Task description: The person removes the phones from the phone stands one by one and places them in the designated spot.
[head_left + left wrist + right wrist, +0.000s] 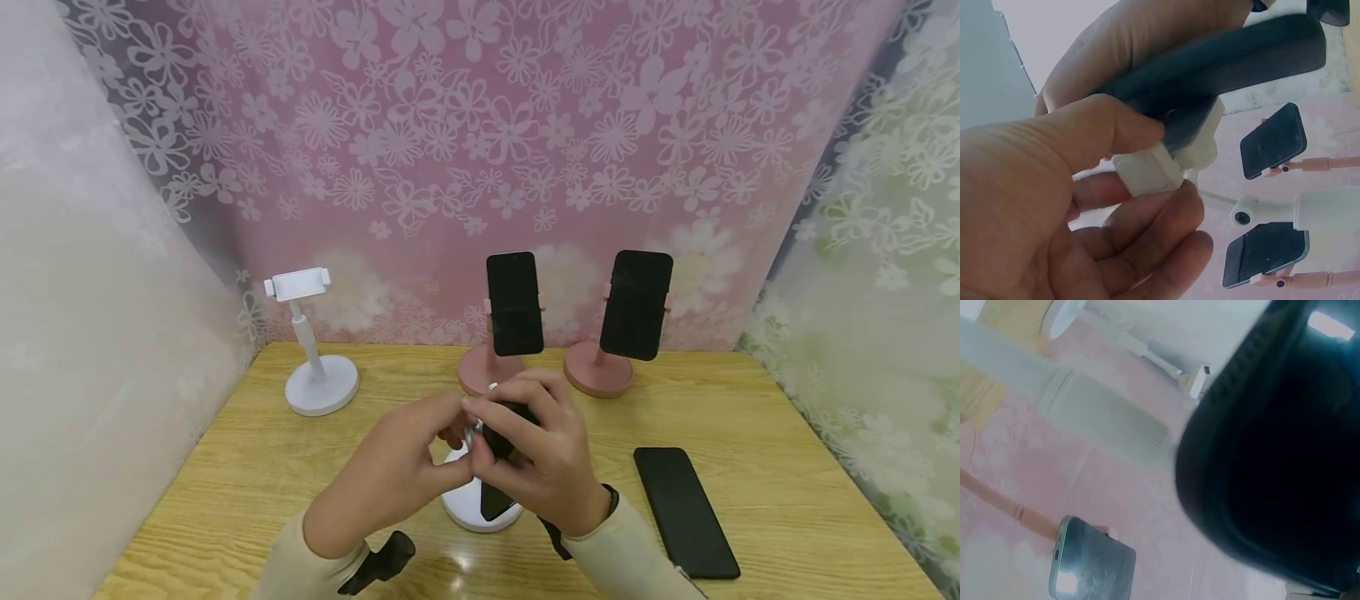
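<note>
At the middle of the table both hands work at the top of a white phone stand (461, 505). My left hand (397, 467) pinches the stand's white clamp (1150, 172) between thumb and fingers; its other fingers curl below. My right hand (551, 446) holds a black phone (1297, 469), fingers over its far side and thumb on the near side. In the left wrist view the phone lies tilted right above the clamp, overlapping it. The right wrist view shows the phone's dark glossy face large and close, the right fingers mostly out of sight.
Two pink stands (597, 375) at the back hold upright black phones (514, 304). An unloaded white stand (322, 386) stands at the back left. Another black phone (686, 512) lies flat on the wooden table to the right. Floral curtains enclose the table's back and sides.
</note>
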Motion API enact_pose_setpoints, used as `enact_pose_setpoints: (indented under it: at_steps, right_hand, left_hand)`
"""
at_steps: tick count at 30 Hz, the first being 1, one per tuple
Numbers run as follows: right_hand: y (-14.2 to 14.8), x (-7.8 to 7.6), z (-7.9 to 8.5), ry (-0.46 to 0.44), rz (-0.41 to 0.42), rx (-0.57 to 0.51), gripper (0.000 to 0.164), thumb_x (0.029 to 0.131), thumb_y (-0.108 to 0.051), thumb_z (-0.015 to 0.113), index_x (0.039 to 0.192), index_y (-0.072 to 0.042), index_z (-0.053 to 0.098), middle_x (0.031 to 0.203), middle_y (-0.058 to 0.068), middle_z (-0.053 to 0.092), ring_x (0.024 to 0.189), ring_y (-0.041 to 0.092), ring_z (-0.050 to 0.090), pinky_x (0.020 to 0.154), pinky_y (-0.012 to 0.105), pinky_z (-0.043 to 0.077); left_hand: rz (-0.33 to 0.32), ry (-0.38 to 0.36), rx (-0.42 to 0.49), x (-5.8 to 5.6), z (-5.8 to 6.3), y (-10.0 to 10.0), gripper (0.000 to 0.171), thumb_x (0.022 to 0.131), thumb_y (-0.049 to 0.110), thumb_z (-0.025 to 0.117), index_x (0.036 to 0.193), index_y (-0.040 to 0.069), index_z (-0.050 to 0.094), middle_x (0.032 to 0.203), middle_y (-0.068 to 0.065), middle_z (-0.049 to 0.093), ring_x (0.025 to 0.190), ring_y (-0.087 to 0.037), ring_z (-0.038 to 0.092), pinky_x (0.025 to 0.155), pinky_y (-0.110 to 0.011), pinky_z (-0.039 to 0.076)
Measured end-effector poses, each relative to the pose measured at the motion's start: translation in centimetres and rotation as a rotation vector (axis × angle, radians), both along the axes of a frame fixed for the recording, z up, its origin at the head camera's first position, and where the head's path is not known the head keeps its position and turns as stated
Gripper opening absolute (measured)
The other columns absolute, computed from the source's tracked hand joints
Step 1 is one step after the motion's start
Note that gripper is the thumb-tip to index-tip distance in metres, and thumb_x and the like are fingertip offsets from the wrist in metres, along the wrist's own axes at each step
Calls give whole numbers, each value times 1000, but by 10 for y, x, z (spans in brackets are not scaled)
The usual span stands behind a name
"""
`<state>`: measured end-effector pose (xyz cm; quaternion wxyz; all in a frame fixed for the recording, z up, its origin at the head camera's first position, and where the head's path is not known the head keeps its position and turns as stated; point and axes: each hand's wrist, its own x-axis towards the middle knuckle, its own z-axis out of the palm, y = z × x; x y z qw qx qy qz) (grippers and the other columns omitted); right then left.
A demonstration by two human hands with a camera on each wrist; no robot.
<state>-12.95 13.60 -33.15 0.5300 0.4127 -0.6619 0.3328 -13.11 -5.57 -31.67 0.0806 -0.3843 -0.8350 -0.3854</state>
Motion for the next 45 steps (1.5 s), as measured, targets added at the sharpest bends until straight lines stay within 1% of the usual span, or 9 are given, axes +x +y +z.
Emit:
enact_pose_setpoints:
  at_steps: [3, 7, 12, 18, 22, 29, 36, 41, 45]
  right_hand:
    - [-1, 0, 0, 5, -32, 6, 20, 98, -19, 64, 109, -8, 77, 97, 12, 66, 90, 31, 55, 78, 38, 51]
    - [-1, 0, 1, 6, -13, 10, 20, 98, -18, 64, 109, -8, 77, 96, 12, 66, 90, 31, 55, 79, 38, 51]
    - [1, 0, 1, 27, 7, 42, 20, 98, -18, 64, 109, -7, 77, 96, 11, 65, 90, 30, 54, 79, 37, 51]
    - [3, 1, 1, 58, 32, 91, 21, 98, -18, 62, 108, -7, 76, 96, 10, 64, 90, 29, 54, 78, 37, 52]
    - [5, 2, 0, 65, 61, 130, 20, 97, -17, 61, 107, -8, 76, 98, 9, 64, 91, 29, 55, 77, 36, 52]
    - [5, 7, 0, 90, 21, 209, 20, 95, -16, 61, 105, -11, 78, 97, 8, 67, 93, 29, 58, 79, 35, 55]
    - [6, 9, -1, 85, 38, 187, 20, 97, -17, 60, 105, -10, 77, 97, 8, 67, 93, 29, 58, 78, 35, 54]
    - [5, 5, -1, 74, 44, 193, 21, 96, -17, 60, 106, -9, 77, 99, 9, 66, 92, 29, 58, 77, 35, 55]
    - [5, 3, -1, 62, 60, 199, 21, 96, -17, 61, 107, -9, 77, 99, 9, 66, 92, 29, 57, 77, 35, 55]
  left_hand:
    - [45, -35, -2, 2, 0, 1, 20, 91, 17, 76, 103, 20, 61, 92, 14, 66, 84, -2, 63, 74, -25, 55]
    - [103, -102, -16, 5, 1, 2, 18, 92, 18, 76, 98, 20, 60, 91, 14, 65, 85, -2, 63, 76, -26, 55]
    - [152, -68, -42, 8, 3, 2, 22, 87, 16, 80, 91, 21, 59, 87, 15, 63, 84, -5, 63, 75, -26, 55]
    - [129, -39, -55, 9, 4, 2, 22, 88, 14, 80, 93, 20, 60, 91, 13, 65, 80, -9, 65, 72, -24, 55]
    - [118, -72, -69, 9, 5, 2, 21, 91, 16, 80, 96, 21, 61, 93, 16, 67, 82, -7, 64, 73, -25, 55]
    - [111, -128, -57, 8, 6, 2, 23, 90, 14, 82, 99, 21, 63, 102, 14, 69, 90, -5, 65, 79, -27, 56]
    - [76, -136, -31, 5, 5, 1, 24, 89, 17, 83, 101, 19, 62, 99, 13, 66, 92, -8, 66, 80, -27, 56]
    - [97, -151, -35, 5, 5, 1, 32, 86, 19, 85, 104, 22, 59, 94, 16, 61, 88, -7, 63, 74, -28, 52]
    - [91, -148, -20, 3, 3, 1, 37, 85, 17, 85, 108, 22, 57, 95, 16, 59, 88, -4, 62, 76, -28, 53]
